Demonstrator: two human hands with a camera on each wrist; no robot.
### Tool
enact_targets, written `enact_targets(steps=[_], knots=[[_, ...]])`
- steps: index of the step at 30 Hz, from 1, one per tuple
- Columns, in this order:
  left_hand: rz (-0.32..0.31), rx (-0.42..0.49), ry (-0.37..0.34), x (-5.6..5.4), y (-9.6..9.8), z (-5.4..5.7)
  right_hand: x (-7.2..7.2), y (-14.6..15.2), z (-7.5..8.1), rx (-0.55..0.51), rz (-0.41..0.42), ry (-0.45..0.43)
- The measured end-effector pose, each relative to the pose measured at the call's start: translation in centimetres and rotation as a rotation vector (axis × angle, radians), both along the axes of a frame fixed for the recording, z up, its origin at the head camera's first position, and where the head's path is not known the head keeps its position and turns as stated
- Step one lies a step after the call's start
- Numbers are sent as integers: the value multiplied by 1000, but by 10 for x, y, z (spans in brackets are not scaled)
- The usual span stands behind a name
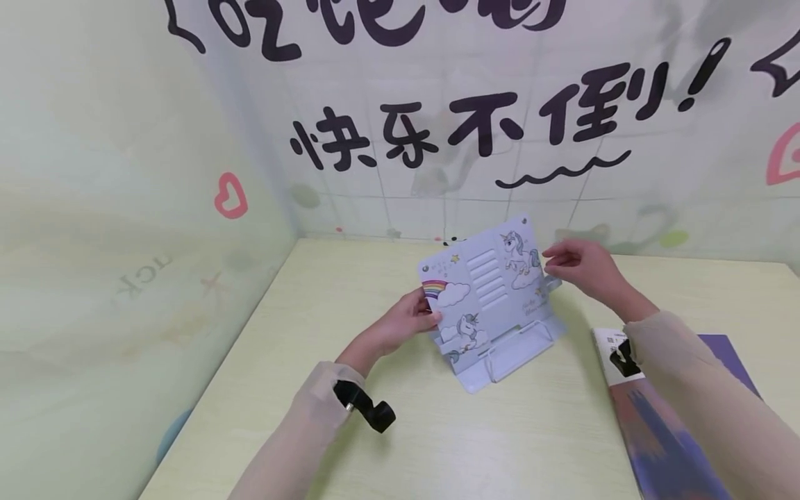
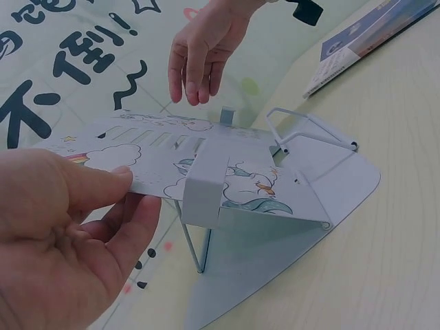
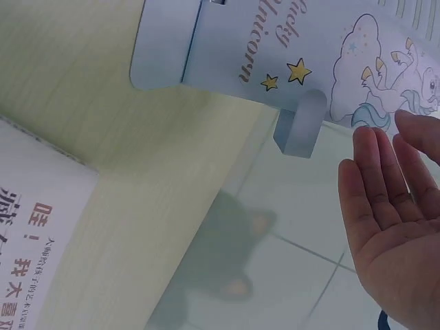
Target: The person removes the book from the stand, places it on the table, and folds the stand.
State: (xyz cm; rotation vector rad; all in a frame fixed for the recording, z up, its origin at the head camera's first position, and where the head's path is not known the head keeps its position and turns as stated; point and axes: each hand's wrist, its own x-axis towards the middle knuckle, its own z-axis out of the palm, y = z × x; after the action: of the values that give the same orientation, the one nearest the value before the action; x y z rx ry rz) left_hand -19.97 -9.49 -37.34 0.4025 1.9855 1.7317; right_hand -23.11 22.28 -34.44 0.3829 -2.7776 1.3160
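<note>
A pale blue metal book stand (image 1: 494,292) printed with unicorns, clouds and a rainbow stands on the table, its panel tilted back. My left hand (image 1: 407,323) pinches the panel's left edge between thumb and fingers, as the left wrist view (image 2: 75,234) also shows. Beside the right edge is my right hand (image 1: 584,267), fingers loosely bent and holding nothing; the left wrist view shows a gap between it and the panel. A side clip (image 3: 302,124) sticks out from the right edge near those fingers. The wire page holder (image 1: 519,351) lies along the front ledge.
A book (image 1: 662,430) with a purple and brown cover lies at the right of the pale wood table (image 1: 381,451), partly under my right forearm. Behind the table hangs a white wall covering (image 1: 400,173) with black characters.
</note>
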Motion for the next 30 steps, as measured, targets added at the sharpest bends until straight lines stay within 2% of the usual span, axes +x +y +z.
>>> enact_targets(steps=[5, 10, 15, 20, 30], knots=[[6, 6, -7, -1, -2, -3, 20, -2, -5, 7, 76, -32], [8, 11, -9, 0, -5, -5, 41, -12, -16, 7, 137, -74], [5, 12, -10, 1, -6, -5, 55, -25, -28, 13, 198, -134], [-6, 21, -8, 0, -5, -4, 60, -36, -39, 3, 215, -144], [-18, 48, -11, -1, -1, -5, 58, -47, -55, 12, 164, -140]])
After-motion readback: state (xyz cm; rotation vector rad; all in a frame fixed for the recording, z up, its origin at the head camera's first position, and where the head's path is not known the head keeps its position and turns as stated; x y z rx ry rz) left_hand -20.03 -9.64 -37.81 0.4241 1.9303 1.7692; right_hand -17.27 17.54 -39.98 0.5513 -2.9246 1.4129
